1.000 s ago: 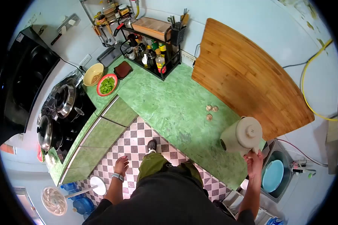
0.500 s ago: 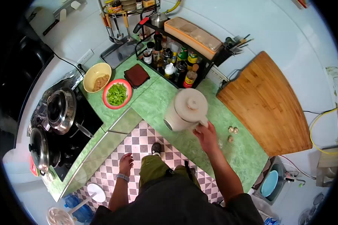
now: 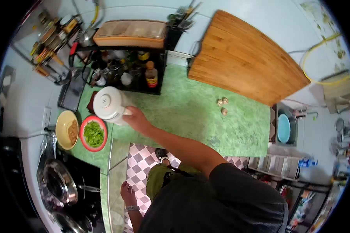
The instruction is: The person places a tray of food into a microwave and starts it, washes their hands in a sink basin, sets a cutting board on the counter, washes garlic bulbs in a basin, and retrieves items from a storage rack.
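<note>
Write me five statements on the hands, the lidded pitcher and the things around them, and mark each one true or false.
1. The right hand grips the lidded pitcher by its handle. True.
2. The left hand is holding a bowl. False: nothing shows in it, and it hangs over the checked floor.
3. The red-rimmed plate holds chopped greens. True.
4. The three small bulbs lie in the sink. False: they lie on the green counter.
5. A wooden board stands upright against the wall. True.
</note>
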Available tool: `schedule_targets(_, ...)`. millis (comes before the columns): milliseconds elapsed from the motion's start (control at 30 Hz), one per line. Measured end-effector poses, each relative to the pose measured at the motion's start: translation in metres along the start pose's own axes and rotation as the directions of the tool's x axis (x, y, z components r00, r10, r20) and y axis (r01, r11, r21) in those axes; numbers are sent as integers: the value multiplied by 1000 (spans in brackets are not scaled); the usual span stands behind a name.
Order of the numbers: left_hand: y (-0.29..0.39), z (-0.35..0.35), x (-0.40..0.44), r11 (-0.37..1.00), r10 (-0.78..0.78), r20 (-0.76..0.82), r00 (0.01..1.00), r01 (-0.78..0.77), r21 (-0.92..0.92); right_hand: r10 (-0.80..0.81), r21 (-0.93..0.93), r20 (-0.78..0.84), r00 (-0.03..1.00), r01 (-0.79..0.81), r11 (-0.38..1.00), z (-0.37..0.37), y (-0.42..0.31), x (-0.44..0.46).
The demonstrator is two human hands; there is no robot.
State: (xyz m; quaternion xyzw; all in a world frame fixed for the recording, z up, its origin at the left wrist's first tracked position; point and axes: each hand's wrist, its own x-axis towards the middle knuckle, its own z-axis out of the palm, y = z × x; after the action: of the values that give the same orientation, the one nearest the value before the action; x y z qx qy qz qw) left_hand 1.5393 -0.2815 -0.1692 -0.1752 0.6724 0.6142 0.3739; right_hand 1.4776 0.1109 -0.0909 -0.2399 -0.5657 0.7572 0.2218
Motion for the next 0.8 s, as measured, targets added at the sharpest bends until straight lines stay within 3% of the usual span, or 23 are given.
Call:
schedule_targets(133, 16, 25, 9, 994, -74, -3, 997, 73, -80, 3, -21, 3, 1000, -3, 1000, -11, -4, 3)
schedule_targets(200, 19, 35, 17, 997, -66, 25, 997, 67, -49, -66, -235, 55, 996, 78, 969, -21, 10, 5)
schedule_targets(267, 27, 48, 20, 997, -60, 60, 996, 62, -35, -82, -178, 47, 996, 89, 980, -36, 1, -8)
schedule_targets(333, 31, 64, 17, 999, -22, 69, 997, 24, -34, -436, -534, 53, 898, 394, 748, -56, 0, -23)
schedule_targets(367, 33, 73, 14, 1000, -25, 70, 997, 24, 11, -442, -503, -31, 897, 368, 782, -70, -1, -40)
schedule_targets(433, 27, 85, 11, 1000, -8, 99, 995, 5, 25, -506, -554, -36, 862, 404, 728, -118, -3, -77)
schedule_targets(500, 17, 95, 4, 999, 9, 113, 994, -13, 32, -302, -516, -132, 944, 195, 834, -173, -12, -135)
schedule_targets(567, 6, 108, -5, 999, 1, 143, 990, -9, 53, -175, -459, -246, 953, 45, 887, -236, -15, -199)
schedule_targets(667, -7, 149, -39, 991, 3, 86, 996, -14, 132, -125, -609, -378, 917, -145, 780, -334, -9, -295)
schedule_targets(767, -21, 190, -65, 978, 2, 99, 995, -22, 208, -128, -592, -472, 872, -206, 779, -406, -20, -366)
schedule_targets(800, -24, 203, -69, 977, 16, 94, 995, -36, 211, -149, -658, -503, 851, -265, 705, -426, -21, -379)
